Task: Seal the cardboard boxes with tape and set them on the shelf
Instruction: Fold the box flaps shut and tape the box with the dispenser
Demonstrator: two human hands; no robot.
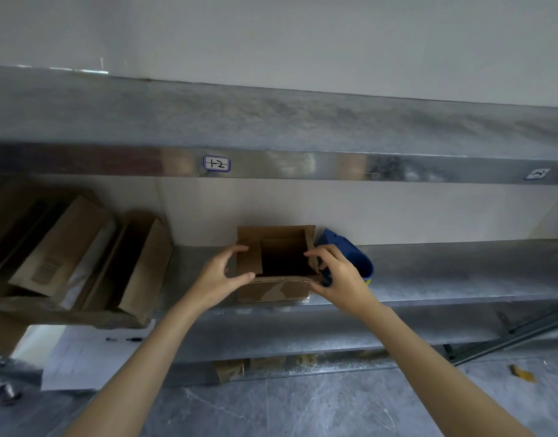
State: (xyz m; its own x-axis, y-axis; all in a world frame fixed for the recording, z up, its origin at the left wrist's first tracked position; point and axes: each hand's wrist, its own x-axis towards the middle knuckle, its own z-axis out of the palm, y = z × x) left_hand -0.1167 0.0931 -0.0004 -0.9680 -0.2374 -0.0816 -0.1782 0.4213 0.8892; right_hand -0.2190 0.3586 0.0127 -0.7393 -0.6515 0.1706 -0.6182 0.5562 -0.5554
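I am looking at a grey metal shelf running across the whole view, with an upper board lying above it and a grey stone floor showing below. At the left end of the lower level, a stack of flattened cardboard boxes is leaning at an angle. In the middle, the cardboard box is sitting right at the front edge of the lower level. It is plain brown corrugated board with its top unsealed; the far flap is standing up, the inside is showing dark, and a row of small dark dots is running along the near top edge. My 2 hands are working at its sides. The left hand is curling around the left flap, with its thumb tip lying on the near-left corner. The right hand is pinching the right flap between fingers and thumb. A blue tape dispenser is lying just beside the box on its right, partly behind that hand. A small label reading 1-2 is sticking to the upper board's front lip.
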